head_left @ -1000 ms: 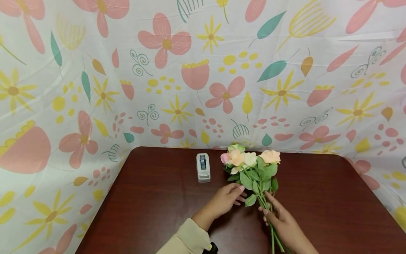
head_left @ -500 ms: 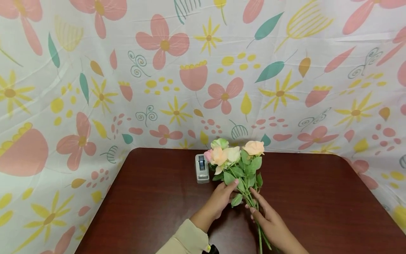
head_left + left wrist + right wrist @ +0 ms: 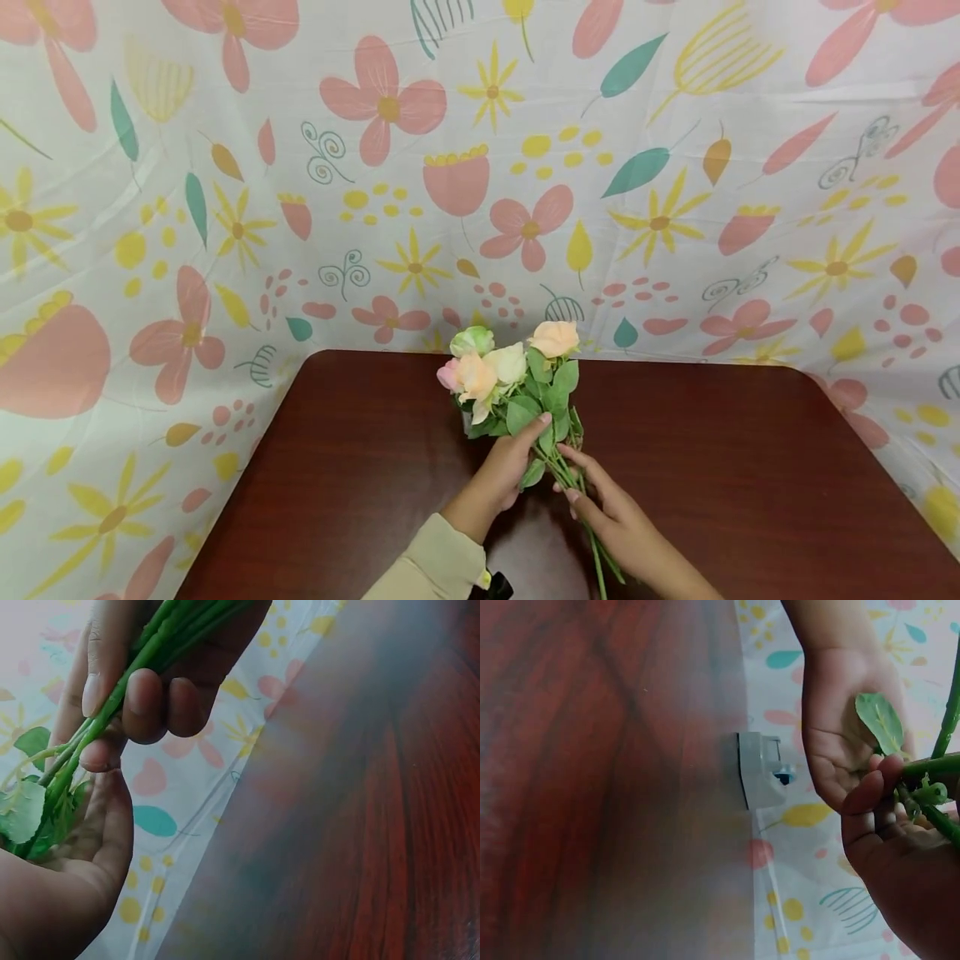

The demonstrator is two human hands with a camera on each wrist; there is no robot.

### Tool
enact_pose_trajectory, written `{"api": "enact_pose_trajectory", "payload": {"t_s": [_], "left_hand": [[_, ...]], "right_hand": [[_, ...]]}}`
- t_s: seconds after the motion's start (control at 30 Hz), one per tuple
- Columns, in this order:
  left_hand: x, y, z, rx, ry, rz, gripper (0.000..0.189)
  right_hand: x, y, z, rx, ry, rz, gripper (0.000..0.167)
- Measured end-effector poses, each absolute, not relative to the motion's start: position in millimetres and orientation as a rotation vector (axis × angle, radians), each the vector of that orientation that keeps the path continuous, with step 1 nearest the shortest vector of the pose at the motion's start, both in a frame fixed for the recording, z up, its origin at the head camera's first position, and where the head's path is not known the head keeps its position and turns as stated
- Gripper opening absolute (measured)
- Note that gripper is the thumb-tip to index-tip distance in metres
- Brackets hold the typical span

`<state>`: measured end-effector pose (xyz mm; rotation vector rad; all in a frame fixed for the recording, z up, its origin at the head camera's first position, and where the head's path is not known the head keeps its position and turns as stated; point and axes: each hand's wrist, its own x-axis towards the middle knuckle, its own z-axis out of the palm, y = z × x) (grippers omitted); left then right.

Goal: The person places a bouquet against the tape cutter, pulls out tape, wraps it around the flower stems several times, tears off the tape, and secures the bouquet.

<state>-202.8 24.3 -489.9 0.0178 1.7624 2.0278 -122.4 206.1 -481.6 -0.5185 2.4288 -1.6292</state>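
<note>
A bunch of roses in peach, cream, pink and green slants over the table, blooms toward the back wall. My left hand cups it just below the blooms, thumb laid over the leaves and fingers behind. Lower down, my right hand holds the gathered stems between thumb and fingers. Their cut ends point toward me. In the left wrist view, green stems run through the right hand's fingers, with leaves against the left palm. The right wrist view shows the left palm turned up behind a leaf.
A grey tape dispenser stands on the dark red-brown table, almost wholly hidden behind the blooms in the head view. Floral-print cloth closes off the back and sides. A small black object shows by the left sleeve.
The roses and my right hand have moved left, now covering the tape dispenser. My left hand, earlier beside the leaves, has come round the upper stems with its thumb on top.
</note>
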Motion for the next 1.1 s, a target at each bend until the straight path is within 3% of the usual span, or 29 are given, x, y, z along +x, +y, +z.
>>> {"api": "enact_pose_trajectory", "payload": {"t_s": [0.47,0.7,0.83,1.1], "left_hand": [[-211.1,16.5,-494.7,0.370,1.488,2.104,0.060],[-208.5,18.7,-490.9,0.210,1.613,2.088,0.061],[-207.7,18.5,-489.0,0.113,1.619,2.109,0.062],[-210.4,14.1,-485.1,0.182,1.557,2.162,0.063]], "right_hand": [[-136.4,199.7,-473.8,-0.703,2.406,-1.547,0.050],[-138.1,199.4,-469.6,-0.724,2.573,-1.403,0.047],[-142.2,199.9,-467.7,-0.731,2.591,-1.354,0.035],[-153.9,194.7,-465.2,-0.760,2.606,-1.302,0.007]]}}
